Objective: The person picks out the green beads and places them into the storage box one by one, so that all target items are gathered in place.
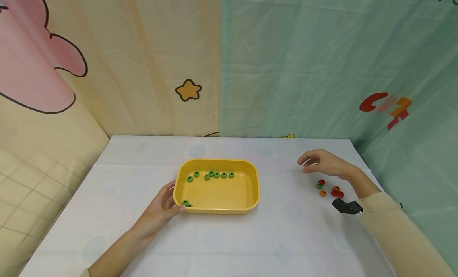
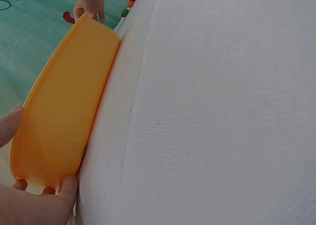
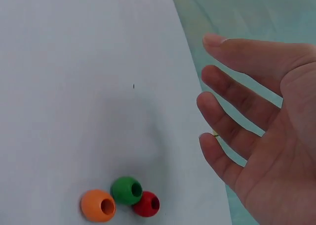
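A yellow tray [image 1: 218,192] lies on the white-covered table, with several green beads [image 1: 216,175] along its far side and a couple in its near left corner. My left hand [image 1: 157,210] holds the tray at its left end, thumb over the near rim and fingers against the outer wall. To the right, my right hand [image 1: 327,163] hovers above the table with nothing in its loosely bent fingers. Nearest to it are a green bead [image 3: 123,190], a red bead [image 3: 143,205] and an orange bead [image 3: 94,205]; more red and orange beads [image 1: 336,192] lie close by.
A black device [image 1: 346,206] sticks out from the right wrist. Behind the table [image 1: 279,233] hangs a printed curtain, beige with a star [image 1: 188,90] on the left and green on the right. The table's right edge runs close by the loose beads.
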The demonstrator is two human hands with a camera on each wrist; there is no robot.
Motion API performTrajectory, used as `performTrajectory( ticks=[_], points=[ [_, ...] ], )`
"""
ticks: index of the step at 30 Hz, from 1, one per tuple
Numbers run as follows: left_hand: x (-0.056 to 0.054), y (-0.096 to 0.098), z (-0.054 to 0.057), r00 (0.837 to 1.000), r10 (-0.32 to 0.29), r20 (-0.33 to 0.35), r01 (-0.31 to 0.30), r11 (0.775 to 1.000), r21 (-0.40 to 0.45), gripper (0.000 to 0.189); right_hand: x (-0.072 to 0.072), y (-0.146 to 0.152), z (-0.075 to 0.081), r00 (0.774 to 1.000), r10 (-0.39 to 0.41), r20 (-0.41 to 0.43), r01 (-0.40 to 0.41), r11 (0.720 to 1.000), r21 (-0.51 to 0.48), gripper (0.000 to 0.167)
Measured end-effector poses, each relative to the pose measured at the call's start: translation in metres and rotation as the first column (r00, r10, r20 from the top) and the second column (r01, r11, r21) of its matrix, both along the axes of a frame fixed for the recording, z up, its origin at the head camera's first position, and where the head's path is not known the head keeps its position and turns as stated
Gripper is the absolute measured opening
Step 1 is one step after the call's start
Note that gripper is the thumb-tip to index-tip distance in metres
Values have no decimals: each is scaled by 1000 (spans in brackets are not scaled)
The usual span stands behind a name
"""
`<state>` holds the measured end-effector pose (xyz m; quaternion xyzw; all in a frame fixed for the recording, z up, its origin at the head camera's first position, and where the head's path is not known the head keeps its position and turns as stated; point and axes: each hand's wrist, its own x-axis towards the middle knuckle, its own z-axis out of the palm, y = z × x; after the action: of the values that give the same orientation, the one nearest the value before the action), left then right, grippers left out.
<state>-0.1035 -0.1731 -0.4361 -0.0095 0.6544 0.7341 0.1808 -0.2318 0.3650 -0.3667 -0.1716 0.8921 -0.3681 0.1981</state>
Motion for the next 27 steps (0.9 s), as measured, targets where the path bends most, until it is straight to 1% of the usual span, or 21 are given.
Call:
performTrajectory(
  ticks=[6, 12, 15, 17, 19, 23, 25, 27],
  points=[
    [0, 0, -1, 1000, 5, 6, -5, 1000, -9, 92, 4, 20, -6, 999, -30, -11, 30, 1000, 9, 31],
    [0, 0, 0, 1000, 6, 4, -6, 1000, -7, 91, 7, 40, -16, 996, -65, 57, 66, 998, -19, 33],
    [0, 0, 1, 1000, 7, 4, -7, 1000, -12, 91, 7, 49, -22, 994, -76, 78, 76, 997, 5, 33],
    [0, 0, 0, 1000, 10, 12, -10, 1000, -14, 91, 8, 54, -27, 991, -82, 106, 81, 997, 21, 35],
    [0, 1, 0, 1000, 11, 17, -11, 1000, -19, 91, 9, 59, -32, 986, -79, 144, 77, 997, 24, 38],
    [-1, 2, -1, 1000, 11, 22, -10, 1000, -23, 91, 9, 68, -40, 975, -50, 216, 54, 999, -10, 43],
    [-1, 1, 0, 1000, 11, 17, -10, 1000, -22, 91, 8, 70, -42, 973, -35, 226, 42, 999, -24, 43],
    [-1, 1, -1, 1000, 9, 14, -9, 1000, -17, 90, 8, 71, -43, 975, -21, 220, 28, 999, -30, 42]
  ],
)
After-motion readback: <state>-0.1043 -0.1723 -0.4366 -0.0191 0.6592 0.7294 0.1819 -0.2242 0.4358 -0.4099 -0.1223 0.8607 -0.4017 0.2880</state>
